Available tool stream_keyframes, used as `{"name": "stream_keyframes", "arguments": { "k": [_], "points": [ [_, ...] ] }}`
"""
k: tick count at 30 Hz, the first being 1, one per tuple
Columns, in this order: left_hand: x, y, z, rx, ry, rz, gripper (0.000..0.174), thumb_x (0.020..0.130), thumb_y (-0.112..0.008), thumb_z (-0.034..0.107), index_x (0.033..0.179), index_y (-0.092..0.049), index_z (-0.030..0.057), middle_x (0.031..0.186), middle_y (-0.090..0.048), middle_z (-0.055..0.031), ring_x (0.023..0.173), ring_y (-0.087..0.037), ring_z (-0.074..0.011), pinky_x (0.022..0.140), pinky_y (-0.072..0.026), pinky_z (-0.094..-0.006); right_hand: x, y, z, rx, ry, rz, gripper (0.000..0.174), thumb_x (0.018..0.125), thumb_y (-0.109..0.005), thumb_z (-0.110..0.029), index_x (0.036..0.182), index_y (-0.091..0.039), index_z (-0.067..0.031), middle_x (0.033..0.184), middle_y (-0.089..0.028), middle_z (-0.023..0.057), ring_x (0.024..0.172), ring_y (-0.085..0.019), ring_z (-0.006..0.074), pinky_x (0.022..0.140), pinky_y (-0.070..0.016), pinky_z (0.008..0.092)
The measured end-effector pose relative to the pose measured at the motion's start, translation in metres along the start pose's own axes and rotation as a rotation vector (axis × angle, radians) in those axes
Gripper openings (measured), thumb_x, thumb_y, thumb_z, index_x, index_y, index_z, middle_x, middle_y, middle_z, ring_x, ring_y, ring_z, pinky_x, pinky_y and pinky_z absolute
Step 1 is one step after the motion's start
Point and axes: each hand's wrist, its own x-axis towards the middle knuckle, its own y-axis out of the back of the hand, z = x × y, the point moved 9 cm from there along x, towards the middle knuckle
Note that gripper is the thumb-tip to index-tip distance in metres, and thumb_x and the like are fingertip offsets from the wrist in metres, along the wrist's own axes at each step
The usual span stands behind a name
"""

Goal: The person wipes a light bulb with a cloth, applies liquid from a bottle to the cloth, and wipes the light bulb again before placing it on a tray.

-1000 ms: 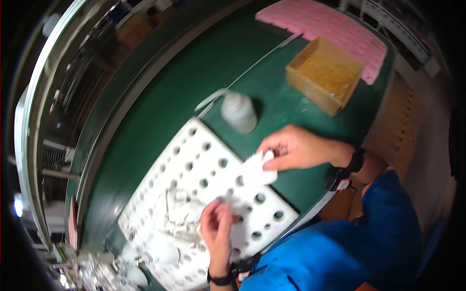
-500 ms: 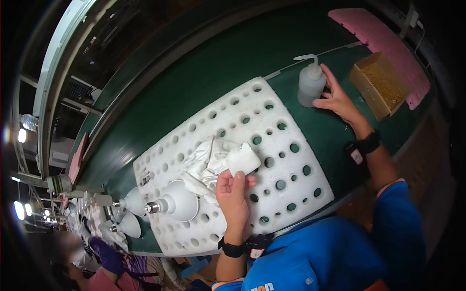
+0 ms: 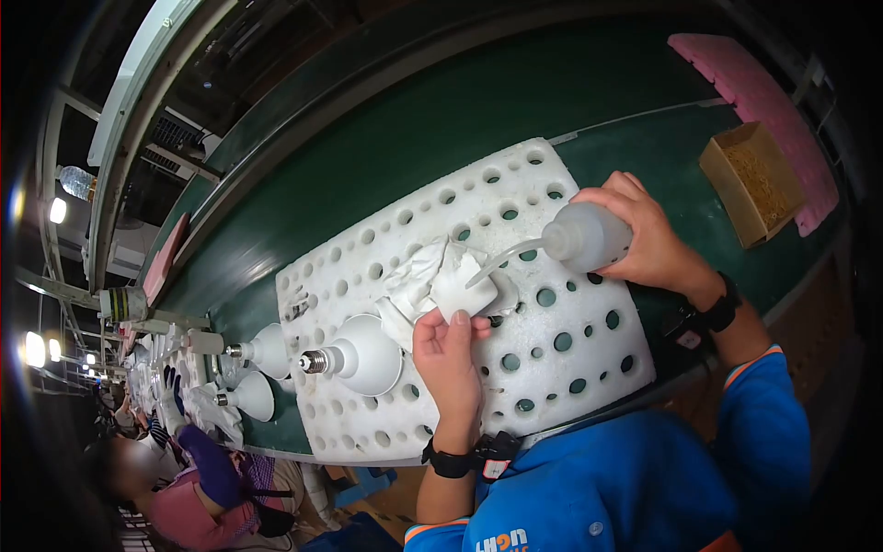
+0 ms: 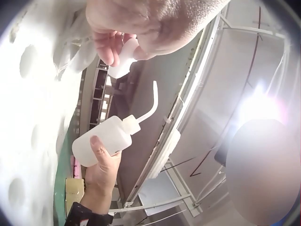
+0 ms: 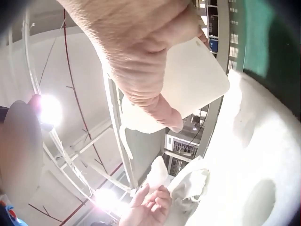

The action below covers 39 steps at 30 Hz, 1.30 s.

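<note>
My right hand (image 3: 648, 235) grips a translucent squeeze bottle (image 3: 589, 237) tilted to the left, its bent spout ending over a white pad (image 3: 457, 287). Thumb and fingers of my left hand (image 3: 448, 363) pinch that pad at its lower edge. Behind the pad, a crumpled white cloth (image 3: 405, 285) lies on the white foam board (image 3: 589, 354) with round holes. In the left wrist view the bottle (image 4: 102, 140) shows its spout curving up toward the pad (image 4: 124, 59). The right wrist view shows my thumb across the bottle (image 5: 188, 75).
A white lamp (image 3: 366, 355) with a screw base lies on the board's left part, and two more lamps (image 3: 253, 396) are beyond its left edge. At the right are a cardboard box (image 3: 750, 184) and pink foam (image 3: 782, 120). Another person (image 3: 189, 497) is at lower left.
My right hand has lifted the bottle off the green table and brought it left over the board, tipping it toward the pad. Earlier, the pad passed from my right hand to my left.
</note>
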Motion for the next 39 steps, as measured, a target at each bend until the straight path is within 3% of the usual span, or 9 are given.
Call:
{"name": "stream_keyframes", "arguments": {
  "k": [20, 26, 28, 29, 32, 33, 34, 37, 39],
  "points": [
    [-0.003, -0.005, -0.001, 0.007, 0.027, -0.026, 0.015, 0.09, -0.056, 0.007, 0.102, -0.05, -0.0005, 0.088, -0.061, -0.0081, 0.072, -0.061, -0.0146, 0.065, -0.052, -0.026, -0.003, 0.002, 0.005, -0.137, -0.005, 0.08, 0.054, 0.056, -0.079, -0.013, 0.106, -0.061, -0.0133, 0.088, -0.051, 0.0034, 0.089, -0.05, 0.0236, 0.08, -0.0375, 0.0347],
    [-0.003, -0.001, -0.016, 0.107, 0.04, -0.005, 0.016, 0.091, -0.055, 0.009, 0.102, -0.046, 0.0024, 0.078, -0.064, -0.0108, 0.068, -0.062, -0.0156, 0.069, -0.0509, -0.0265, -0.011, 0.0, 0.013, -0.091, 0.018, 0.1, 0.062, 0.048, -0.077, -0.01, 0.107, -0.058, -0.0038, 0.09, -0.049, 0.0117, 0.092, -0.051, 0.0295, 0.081, -0.0402, 0.037],
    [0.002, -0.006, -0.028, 0.022, 0.042, -0.104, 0.022, 0.09, -0.058, 0.01, 0.105, -0.046, 0.0009, 0.079, -0.065, -0.0116, 0.068, -0.062, -0.0136, 0.067, -0.0498, -0.0244, -0.011, -0.007, 0.032, -0.027, -0.03, 0.16, 0.066, 0.052, -0.073, -0.005, 0.114, -0.054, -0.0024, 0.1, -0.052, 0.0107, 0.101, -0.052, 0.025, 0.091, -0.0399, 0.0337],
    [0.003, -0.008, -0.033, -0.027, 0.042, -0.114, 0.024, 0.089, -0.059, 0.01, 0.107, -0.046, 0.0005, 0.078, -0.064, -0.0096, 0.068, -0.061, -0.0125, 0.066, -0.049, -0.0233, -0.017, -0.009, 0.059, 0.189, -0.056, 0.239, 0.068, 0.058, -0.069, -0.001, 0.122, -0.049, -0.0032, 0.11, -0.054, 0.0096, 0.107, -0.051, 0.0218, 0.096, -0.0386, 0.0322],
    [0.004, -0.011, -0.026, -0.157, 0.06, -0.189, 0.024, 0.089, -0.058, 0.01, 0.107, -0.046, -0.001, 0.088, -0.06, -0.0074, 0.074, -0.059, -0.0108, 0.066, -0.0483, -0.0226, -0.021, 0.003, 0.139, 0.056, -0.272, 0.258, 0.068, 0.075, -0.068, -0.01, 0.135, -0.037, -0.0031, 0.123, -0.051, 0.0139, 0.111, -0.049, 0.0225, 0.096, -0.0386, 0.0353],
    [0.0, -0.009, -0.024, -0.176, 0.055, -0.177, 0.024, 0.089, -0.057, 0.01, 0.107, -0.046, -0.001, 0.089, -0.059, -0.0074, 0.075, -0.059, -0.0108, 0.066, -0.0483, -0.0226, -0.015, 0.007, 0.144, -0.003, -0.322, 0.257, 0.07, 0.079, -0.069, -0.014, 0.138, -0.033, -0.003, 0.125, -0.049, 0.0161, 0.11, -0.049, 0.0234, 0.094, -0.0393, 0.0366],
    [-0.003, -0.007, -0.021, -0.204, 0.055, -0.181, 0.024, 0.089, -0.057, 0.01, 0.107, -0.046, -0.001, 0.091, -0.059, -0.0074, 0.075, -0.059, -0.0107, 0.066, -0.0483, -0.0225, -0.011, 0.02, 0.118, -0.054, -0.11, 0.353, 0.072, 0.077, -0.072, -0.018, 0.136, -0.035, -0.0008, 0.115, -0.055, 0.0207, 0.097, -0.056, 0.0255, 0.084, -0.0477, 0.0382],
    [-0.005, -0.005, -0.018, -0.25, 0.096, -0.194, 0.024, 0.089, -0.057, 0.009, 0.108, -0.046, -0.0008, 0.092, -0.059, -0.0076, 0.076, -0.059, -0.0116, 0.067, -0.0485, -0.0232, -0.022, 0.023, 0.107, 0.148, -0.2, 0.6, 0.056, 0.075, -0.07, -0.009, 0.126, -0.048, -0.0016, 0.102, -0.061, 0.0178, 0.089, -0.058, 0.0267, 0.081, -0.0479, 0.0385],
    [-0.01, -0.002, -0.018, -0.273, 0.12, -0.199, 0.023, 0.089, -0.057, 0.008, 0.108, -0.046, -0.0004, 0.092, -0.059, -0.008, 0.076, -0.059, -0.013, 0.069, -0.0491, -0.0248, -0.022, 0.026, 0.093, 0.082, -0.129, 0.648, 0.057, 0.077, -0.067, -0.007, 0.13, -0.044, -0.0025, 0.115, -0.054, 0.0145, 0.103, -0.051, 0.0247, 0.09, -0.0404, 0.0377]
  ]
}}
